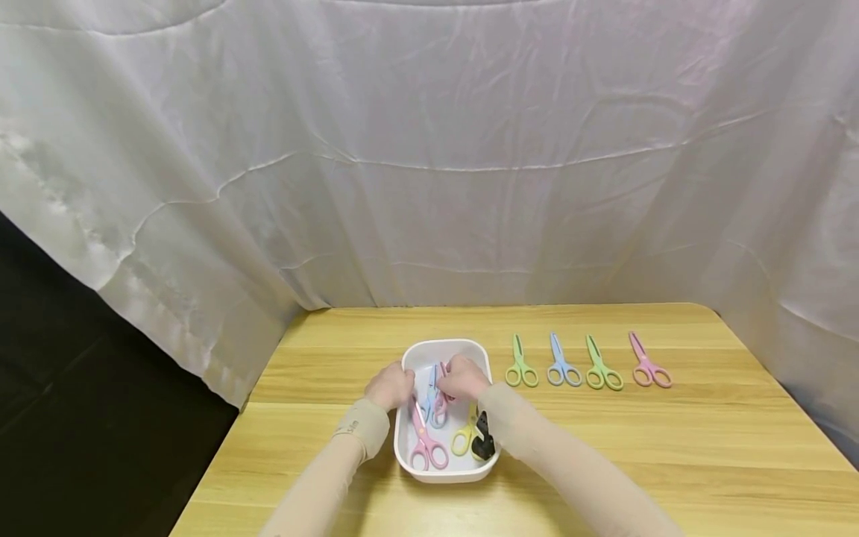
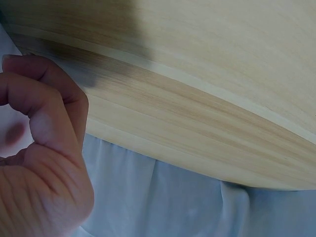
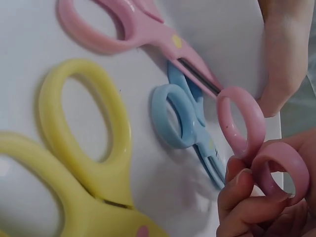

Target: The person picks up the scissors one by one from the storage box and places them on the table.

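Note:
A white plastic box (image 1: 448,477) stands on the table with several scissors inside. My left hand (image 1: 391,385) grips its left rim, fingers curled over the edge. Inside the box, my right hand (image 1: 463,377) pinches a pair of pink scissors, whose handle loops (image 3: 257,121) show in the right wrist view. Blue scissors (image 1: 429,399) lie beside the held pair. A second pair of pink scissors (image 1: 420,436) lies near the left wall, overlapping the blue ones in the right wrist view. Yellow scissors (image 3: 106,182) lie on the right side, partly hidden by my right wrist in the head view.
Right of the box, a row of scissors lies on the wooden table (image 1: 604,432) with blades pointing away: green (image 1: 520,367), blue (image 1: 561,363), green (image 1: 601,367) and pink (image 1: 648,363). A pale curtain (image 1: 470,224) hangs behind the table.

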A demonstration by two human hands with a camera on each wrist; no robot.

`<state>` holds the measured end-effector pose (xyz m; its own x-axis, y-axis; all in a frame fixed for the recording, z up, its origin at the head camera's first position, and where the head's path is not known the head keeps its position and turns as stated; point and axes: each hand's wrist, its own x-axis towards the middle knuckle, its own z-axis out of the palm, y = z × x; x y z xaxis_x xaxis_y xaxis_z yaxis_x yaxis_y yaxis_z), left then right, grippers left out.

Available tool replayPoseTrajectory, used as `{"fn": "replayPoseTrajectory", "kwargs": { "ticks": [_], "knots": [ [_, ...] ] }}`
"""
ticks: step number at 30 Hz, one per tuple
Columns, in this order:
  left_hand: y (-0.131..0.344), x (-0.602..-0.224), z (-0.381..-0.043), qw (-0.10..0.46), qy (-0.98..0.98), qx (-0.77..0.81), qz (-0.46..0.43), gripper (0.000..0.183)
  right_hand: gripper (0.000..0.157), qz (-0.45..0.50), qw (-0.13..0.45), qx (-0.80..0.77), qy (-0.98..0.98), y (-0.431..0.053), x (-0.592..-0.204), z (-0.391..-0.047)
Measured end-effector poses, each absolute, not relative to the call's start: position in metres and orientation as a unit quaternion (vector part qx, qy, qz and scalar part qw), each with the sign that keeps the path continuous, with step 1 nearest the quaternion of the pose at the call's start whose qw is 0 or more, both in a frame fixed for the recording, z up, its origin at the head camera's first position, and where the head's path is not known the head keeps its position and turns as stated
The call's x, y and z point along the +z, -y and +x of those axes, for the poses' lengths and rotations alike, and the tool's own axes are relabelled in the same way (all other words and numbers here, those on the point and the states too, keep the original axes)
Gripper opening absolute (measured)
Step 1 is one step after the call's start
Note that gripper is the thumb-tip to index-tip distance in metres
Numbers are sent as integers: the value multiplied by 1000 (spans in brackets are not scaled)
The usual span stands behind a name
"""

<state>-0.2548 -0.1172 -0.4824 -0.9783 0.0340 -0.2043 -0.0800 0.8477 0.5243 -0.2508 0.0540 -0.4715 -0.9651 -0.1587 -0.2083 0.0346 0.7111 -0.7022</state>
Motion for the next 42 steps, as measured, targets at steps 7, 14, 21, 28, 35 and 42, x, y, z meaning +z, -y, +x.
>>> {"fn": "replayPoseTrajectory", "kwargs": {
  "ticks": [7,14,21,28,35,42],
  "knots": [
    [116,-479,-254,101,-955,279,-5,47,13,-42,114,-411,-903,-55,-468,-249],
    [119,-479,-256,96,-955,280,6,44,37,-50,103,-459,-881,-55,-466,-249],
    [125,-478,-259,100,-956,277,14,43,44,-47,114,-524,-843,-57,-462,-246],
    [126,-475,-258,105,-956,271,21,41,46,-39,103,-585,-804,-61,-459,-243],
    [127,-475,-257,114,-956,271,19,43,49,-31,92,-606,-790,-69,-460,-245],
    [132,-474,-258,122,-955,270,19,44,52,-16,75,-619,-781,-81,-459,-244]
  ]
}}
